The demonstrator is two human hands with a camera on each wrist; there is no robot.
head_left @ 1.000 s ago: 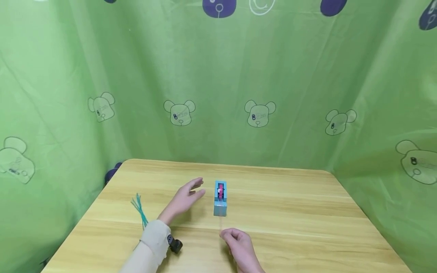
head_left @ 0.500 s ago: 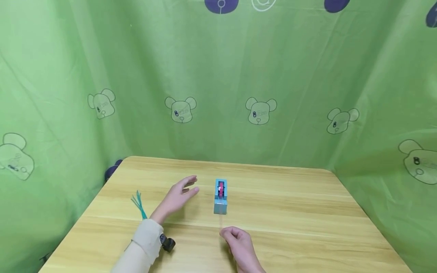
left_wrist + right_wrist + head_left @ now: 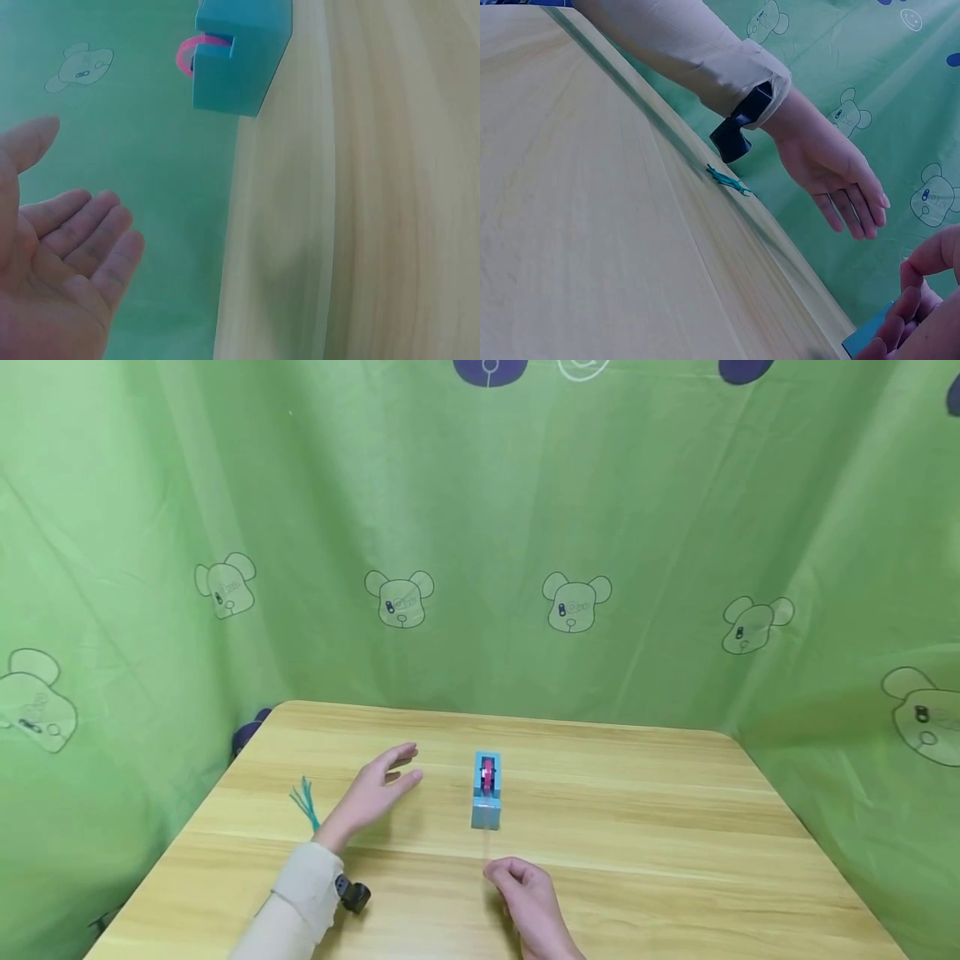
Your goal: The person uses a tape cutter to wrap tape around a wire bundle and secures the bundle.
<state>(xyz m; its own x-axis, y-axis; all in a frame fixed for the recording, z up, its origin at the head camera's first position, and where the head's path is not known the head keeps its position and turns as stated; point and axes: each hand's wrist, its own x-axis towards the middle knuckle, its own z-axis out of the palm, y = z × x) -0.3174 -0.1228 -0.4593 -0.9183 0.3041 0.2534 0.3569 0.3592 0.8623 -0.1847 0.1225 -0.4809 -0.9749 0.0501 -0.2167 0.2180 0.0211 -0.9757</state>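
A blue tape dispenser (image 3: 486, 814) with a pink-cored roll (image 3: 487, 774) stands mid-table. From its front a strip of clear tape (image 3: 486, 847) stretches toward me, its end pinched between thumb and forefinger of my right hand (image 3: 528, 897). Left of the dispenser my left hand (image 3: 369, 793) hovers with fingers relaxed and apart, holding nothing. In the left wrist view that palm (image 3: 56, 292) faces up beside the dispenser (image 3: 244, 64). The right wrist view shows my right fingers (image 3: 930, 255) in front of the dispenser, partly hiding it.
A small bunch of thin teal strands (image 3: 305, 803) lies on the wooden table (image 3: 637, 827) beyond my left forearm. A black camera (image 3: 352, 893) is strapped on my left wrist. Green curtains (image 3: 480, 510) with bear prints surround the table.
My left hand has drawn away leftward from the dispenser, and slightly toward me. The right hand stays in place with the tape end, and the head view has tilted a little.
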